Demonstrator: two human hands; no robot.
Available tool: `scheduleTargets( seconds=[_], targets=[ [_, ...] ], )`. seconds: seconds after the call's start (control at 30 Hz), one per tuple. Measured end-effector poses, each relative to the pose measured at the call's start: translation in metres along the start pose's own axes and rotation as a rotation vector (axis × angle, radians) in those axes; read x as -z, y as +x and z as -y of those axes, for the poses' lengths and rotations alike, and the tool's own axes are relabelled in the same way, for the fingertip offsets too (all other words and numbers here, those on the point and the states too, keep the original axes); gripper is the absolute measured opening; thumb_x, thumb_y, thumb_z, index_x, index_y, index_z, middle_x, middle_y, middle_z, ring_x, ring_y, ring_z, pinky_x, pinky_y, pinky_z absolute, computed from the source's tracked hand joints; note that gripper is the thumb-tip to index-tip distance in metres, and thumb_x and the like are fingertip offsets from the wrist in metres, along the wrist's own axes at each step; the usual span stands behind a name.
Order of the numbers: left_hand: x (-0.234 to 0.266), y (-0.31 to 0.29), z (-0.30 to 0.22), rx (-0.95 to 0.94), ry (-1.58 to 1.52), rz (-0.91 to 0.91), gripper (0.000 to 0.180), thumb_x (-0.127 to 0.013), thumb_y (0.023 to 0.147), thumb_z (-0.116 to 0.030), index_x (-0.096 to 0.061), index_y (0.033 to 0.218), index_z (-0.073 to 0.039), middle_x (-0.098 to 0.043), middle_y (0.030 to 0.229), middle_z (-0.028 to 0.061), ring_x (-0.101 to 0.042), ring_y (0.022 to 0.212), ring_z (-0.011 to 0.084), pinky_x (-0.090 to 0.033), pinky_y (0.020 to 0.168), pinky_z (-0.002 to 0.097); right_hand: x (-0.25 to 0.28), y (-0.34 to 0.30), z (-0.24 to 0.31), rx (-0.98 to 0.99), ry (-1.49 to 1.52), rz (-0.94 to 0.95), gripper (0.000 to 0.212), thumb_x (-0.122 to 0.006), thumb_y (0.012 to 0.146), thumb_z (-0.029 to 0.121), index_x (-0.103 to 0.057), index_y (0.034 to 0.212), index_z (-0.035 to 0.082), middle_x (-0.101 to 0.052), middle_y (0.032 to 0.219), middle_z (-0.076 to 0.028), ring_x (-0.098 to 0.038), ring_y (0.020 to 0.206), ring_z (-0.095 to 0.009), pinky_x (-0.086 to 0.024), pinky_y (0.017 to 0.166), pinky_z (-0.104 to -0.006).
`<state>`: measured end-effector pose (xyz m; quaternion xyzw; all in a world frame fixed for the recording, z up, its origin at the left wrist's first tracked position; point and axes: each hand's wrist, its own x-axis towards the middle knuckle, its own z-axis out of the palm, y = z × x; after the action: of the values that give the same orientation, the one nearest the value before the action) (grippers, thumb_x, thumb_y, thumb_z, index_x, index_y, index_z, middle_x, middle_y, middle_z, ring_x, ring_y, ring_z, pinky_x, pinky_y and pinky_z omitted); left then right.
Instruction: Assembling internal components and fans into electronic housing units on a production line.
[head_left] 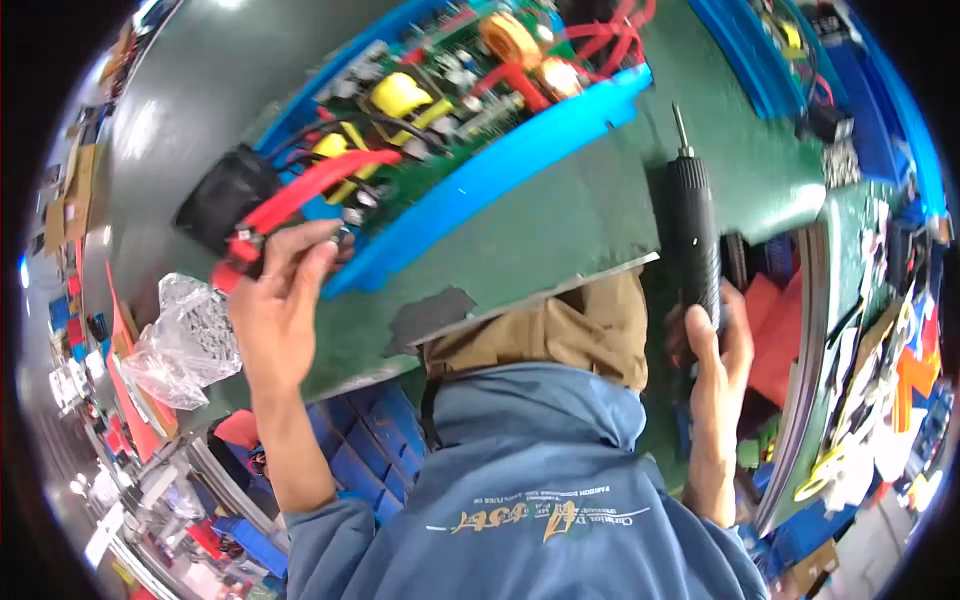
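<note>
A blue housing (510, 150), open at the top, lies slantwise across the green table. Inside is a green circuit board with a yellow-wound transformer (398, 95), a copper-coloured coil (509, 40) and red cables. A thick red sleeve (310, 188) and a black round part (228, 198) sit at its near left end. My left hand (278, 295) is at that end, thumb and fingers pinched together by the housing's corner; what they pinch is too small to name. My right hand (718, 350) is wrapped round a black electric screwdriver (693, 225), bit pointing away from me and apart from the housing.
A clear plastic bag (190, 345) of small metal parts lies left of my left hand. A second blue housing (752, 62) stands at the far right, near a pile of small metal pieces (842, 162). Right of my right hand, an opening below the tabletop holds red material (775, 340).
</note>
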<state>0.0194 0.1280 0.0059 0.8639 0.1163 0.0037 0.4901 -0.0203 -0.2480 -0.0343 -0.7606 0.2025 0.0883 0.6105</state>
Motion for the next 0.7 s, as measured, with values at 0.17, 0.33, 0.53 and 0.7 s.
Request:
scheduleTargets(
  seconds=[0.17,0.33,0.53,0.7],
  targets=[
    [0.011,0.015,0.003,0.017,0.075,0.129,0.024,-0.066,0.099,-0.005,-0.070,0.122,0.000,-0.073,0.114,0.0089,-0.069,0.102,0.0150,-0.054,0.092,0.0270,-0.027,-0.058,-0.020,-0.323,0.086,0.461,0.053,-0.079,0.082,0.024,-0.060,0.126,0.001,-0.062,0.089,-0.002,-0.059,0.080,-0.012,-0.048,0.073,-0.0273],
    [0.028,0.015,0.006,0.033,0.192,0.123,0.014,-0.067,0.099,-0.006,-0.068,0.111,0.001,-0.072,0.104,0.0042,-0.064,0.092,0.0075,-0.050,0.088,0.0242,-0.074,-0.067,-0.019,0.092,-0.090,0.639,0.056,-0.081,0.087,0.026,-0.054,0.129,0.001,-0.071,0.091,-0.023,-0.073,0.080,-0.035,-0.056,0.071,-0.0412],
    [0.020,0.019,0.007,-0.043,0.129,0.191,0.007,-0.069,0.097,-0.004,-0.064,0.100,0.000,-0.070,0.103,0.0065,-0.062,0.092,0.0076,-0.050,0.087,0.0248,-0.081,-0.057,-0.017,0.116,-0.123,0.705,0.055,-0.076,0.092,0.031,-0.052,0.128,-0.003,-0.067,0.083,-0.024,-0.070,0.071,-0.037,-0.053,0.064,-0.0432],
    [0.027,0.020,0.018,-0.036,0.083,0.189,0.008,-0.069,0.094,0.001,-0.064,0.099,0.001,-0.070,0.105,0.0092,-0.065,0.095,0.0112,-0.051,0.090,0.0264,-0.085,-0.057,-0.015,0.095,-0.095,0.704,0.055,-0.075,0.093,0.031,-0.052,0.127,-0.004,-0.066,0.080,-0.024,-0.069,0.069,-0.036,-0.051,0.062,-0.0431]
  ],
)
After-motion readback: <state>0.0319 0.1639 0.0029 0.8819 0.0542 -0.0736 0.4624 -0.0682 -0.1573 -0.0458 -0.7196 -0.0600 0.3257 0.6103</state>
